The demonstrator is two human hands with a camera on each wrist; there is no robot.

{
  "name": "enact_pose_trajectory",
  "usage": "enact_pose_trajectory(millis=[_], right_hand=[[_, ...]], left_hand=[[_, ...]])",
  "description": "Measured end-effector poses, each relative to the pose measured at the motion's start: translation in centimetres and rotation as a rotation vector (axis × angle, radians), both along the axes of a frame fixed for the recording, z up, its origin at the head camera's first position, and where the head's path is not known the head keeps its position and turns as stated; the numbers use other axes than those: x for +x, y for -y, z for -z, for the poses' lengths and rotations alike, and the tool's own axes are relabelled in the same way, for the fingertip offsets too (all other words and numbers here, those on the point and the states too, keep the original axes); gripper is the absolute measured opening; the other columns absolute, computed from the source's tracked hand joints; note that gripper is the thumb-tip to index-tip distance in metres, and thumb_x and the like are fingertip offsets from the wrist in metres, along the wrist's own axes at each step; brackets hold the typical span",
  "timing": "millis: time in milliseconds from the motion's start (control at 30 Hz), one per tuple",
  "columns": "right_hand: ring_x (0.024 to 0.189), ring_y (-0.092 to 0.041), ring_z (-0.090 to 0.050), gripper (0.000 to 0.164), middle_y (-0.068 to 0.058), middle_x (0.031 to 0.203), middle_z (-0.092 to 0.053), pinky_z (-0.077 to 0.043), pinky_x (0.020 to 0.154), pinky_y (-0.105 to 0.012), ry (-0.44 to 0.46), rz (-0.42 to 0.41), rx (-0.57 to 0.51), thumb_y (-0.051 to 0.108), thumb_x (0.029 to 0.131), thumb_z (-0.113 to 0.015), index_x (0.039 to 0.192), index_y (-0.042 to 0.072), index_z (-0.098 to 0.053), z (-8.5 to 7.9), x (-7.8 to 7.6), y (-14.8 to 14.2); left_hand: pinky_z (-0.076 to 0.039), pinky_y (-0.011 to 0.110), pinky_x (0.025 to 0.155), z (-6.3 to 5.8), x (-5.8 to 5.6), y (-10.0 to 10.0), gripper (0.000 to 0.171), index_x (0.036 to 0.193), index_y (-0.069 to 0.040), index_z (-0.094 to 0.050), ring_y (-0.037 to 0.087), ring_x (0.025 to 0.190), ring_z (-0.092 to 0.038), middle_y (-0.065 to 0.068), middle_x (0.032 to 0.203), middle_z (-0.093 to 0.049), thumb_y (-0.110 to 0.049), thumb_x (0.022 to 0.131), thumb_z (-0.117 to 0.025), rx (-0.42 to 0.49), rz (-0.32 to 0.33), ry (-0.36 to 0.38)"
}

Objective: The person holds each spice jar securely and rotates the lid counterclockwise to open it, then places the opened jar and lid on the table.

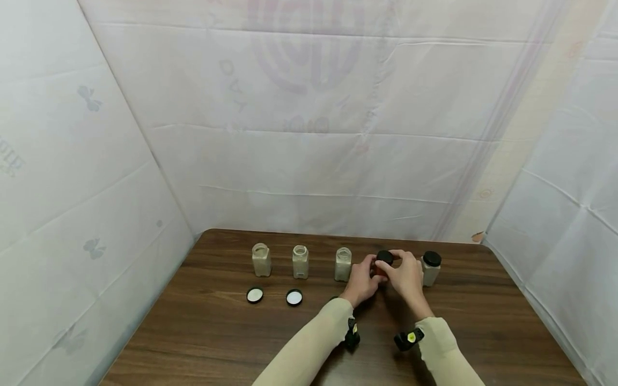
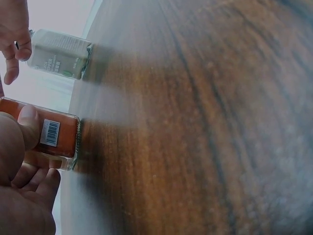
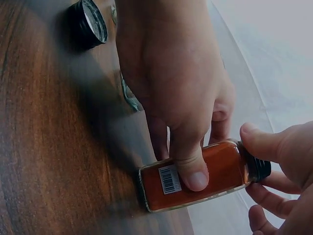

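Note:
A square glass jar of red-orange spice (image 3: 220,161) with a barcode label stands on the wooden table, right of centre. My left hand (image 1: 361,281) grips its body, thumb on the label side in both wrist views. Its black lid (image 1: 384,256) is on the jar's mouth, and the thumb and fingers of my right hand (image 1: 407,274) pinch it from the sides. Just to the right is another jar with a black lid (image 1: 431,259) and pale contents. To the left stands an uncapped jar (image 1: 343,268) of pale contents.
Two more uncapped jars, one at far left (image 1: 262,264) and one beside it (image 1: 300,266), continue the row. In front lie two upturned black lids, a left lid (image 1: 255,295) and a middle lid (image 1: 294,297). A third lid (image 3: 89,24) lies near my left wrist. White sheets (image 1: 299,161) surround the table.

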State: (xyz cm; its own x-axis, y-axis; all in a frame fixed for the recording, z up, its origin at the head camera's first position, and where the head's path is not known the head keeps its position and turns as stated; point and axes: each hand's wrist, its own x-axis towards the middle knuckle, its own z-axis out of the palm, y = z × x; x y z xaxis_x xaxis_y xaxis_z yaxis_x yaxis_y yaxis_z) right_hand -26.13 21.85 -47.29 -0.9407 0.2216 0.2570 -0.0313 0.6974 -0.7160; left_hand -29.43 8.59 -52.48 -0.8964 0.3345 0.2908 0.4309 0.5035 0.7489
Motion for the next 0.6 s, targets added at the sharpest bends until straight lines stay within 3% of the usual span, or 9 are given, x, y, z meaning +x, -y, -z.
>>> enact_pose_trajectory(millis=[200,333,600], right_hand=[[0.105,-0.04,-0.057,0.046,-0.024,0.119,-0.063,-0.045,0.085,-0.05,0.014,-0.065,-0.019,0.024,0.091,-0.081,0.128,-0.001,-0.068,-0.1,-0.2,-0.6],[0.096,-0.034,-0.057,0.041,-0.023,0.12,-0.061,-0.044,0.075,-0.041,0.045,-0.145,-0.011,0.018,0.095,-0.076,0.131,0.001,-0.066,-0.3,-0.3,-1.2],[0.095,-0.032,-0.053,0.039,-0.024,0.123,-0.059,-0.042,0.077,-0.043,0.074,-0.192,0.018,0.016,0.098,-0.072,0.133,0.001,-0.064,-0.7,-0.4,-1.4]], left_hand=[[-0.056,0.026,0.088,0.1,-0.1,0.1,0.042,0.134,-0.011,-0.059,0.016,0.104,-0.07,0.006,0.116,-0.073,-0.021,0.096,-0.075,0.015,0.013,-0.011],[-0.055,0.024,0.082,0.3,-0.1,0.2,0.038,0.131,-0.011,-0.06,0.013,0.095,-0.07,0.004,0.108,-0.073,-0.019,0.097,-0.073,0.016,0.025,-0.029],[-0.054,0.023,0.078,0.1,-0.1,0.4,0.036,0.129,-0.01,-0.06,0.013,0.09,-0.069,0.003,0.102,-0.071,-0.019,0.097,-0.072,0.019,0.039,-0.043]])
